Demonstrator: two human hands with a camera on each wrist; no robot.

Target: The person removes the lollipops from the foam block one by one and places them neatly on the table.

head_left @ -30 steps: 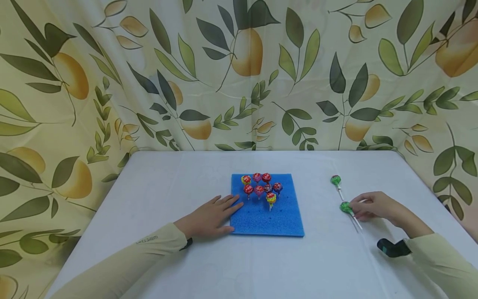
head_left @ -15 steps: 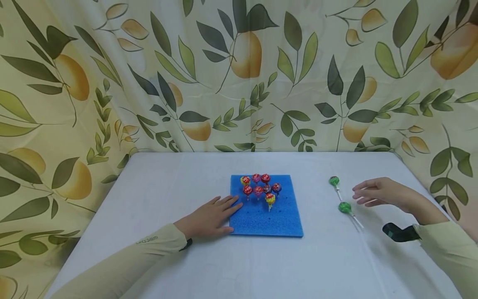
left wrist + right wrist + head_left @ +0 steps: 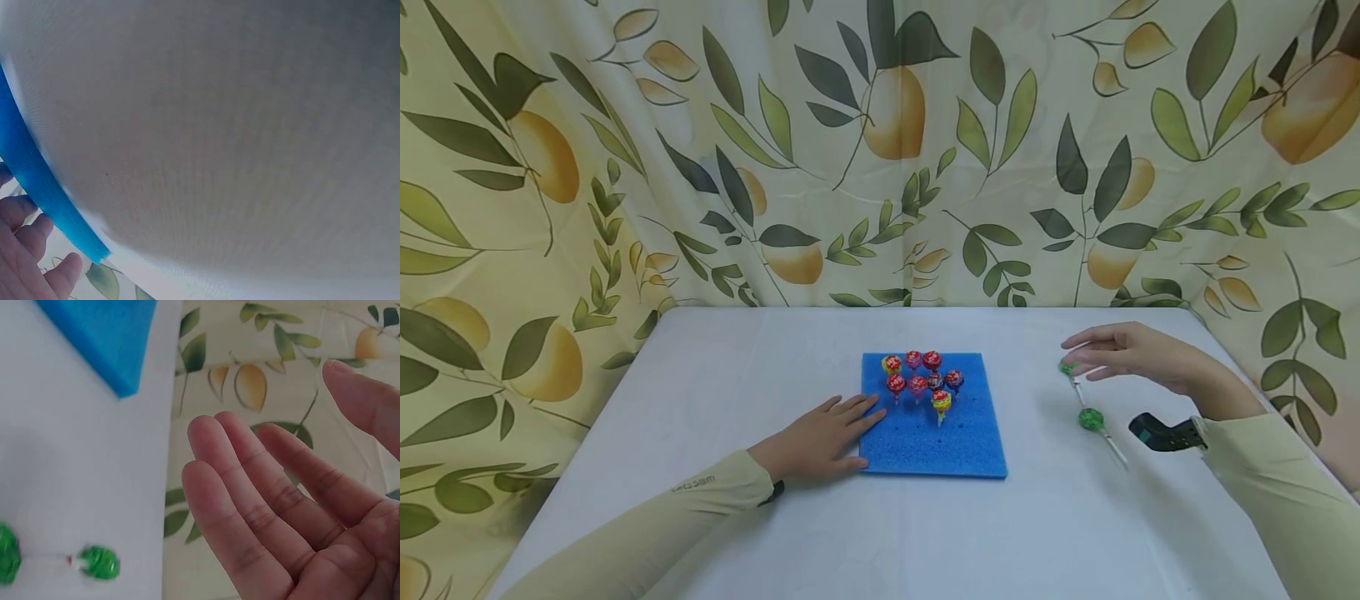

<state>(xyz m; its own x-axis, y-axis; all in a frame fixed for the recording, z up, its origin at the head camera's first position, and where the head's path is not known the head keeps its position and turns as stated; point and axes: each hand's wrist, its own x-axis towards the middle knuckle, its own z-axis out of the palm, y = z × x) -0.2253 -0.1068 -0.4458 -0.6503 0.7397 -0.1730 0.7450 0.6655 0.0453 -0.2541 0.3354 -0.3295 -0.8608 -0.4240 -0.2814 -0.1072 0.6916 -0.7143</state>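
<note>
My left hand (image 3: 820, 437) rests with straight, spread fingers on the left edge of a blue foam board (image 3: 936, 457). Several lollipops in red, pink, purple and yellow wrappers stand upright on their sticks in the board, one yellow lollipop (image 3: 942, 402) nearest me. To the right, my right hand (image 3: 1142, 360) hovers with loose, extended fingers and holds nothing. It partly covers the far green lollipop (image 3: 1067, 367); the right wrist view shows the fingers (image 3: 215, 494) apart from it. A nearer green lollipop (image 3: 1091, 419) lies on the table, its stick towards me.
A white cloth covers the table (image 3: 700, 358). Behind it hangs a curtain (image 3: 865, 217) printed with fruit and leaves. Each wrist wears a dark band, the right one with a black camera (image 3: 1165, 433) jutting out above the table.
My right hand has left the nearer green lollipop, drawn back to the right, then moved away from me and left over the far one. The left hand stays where it was.
</note>
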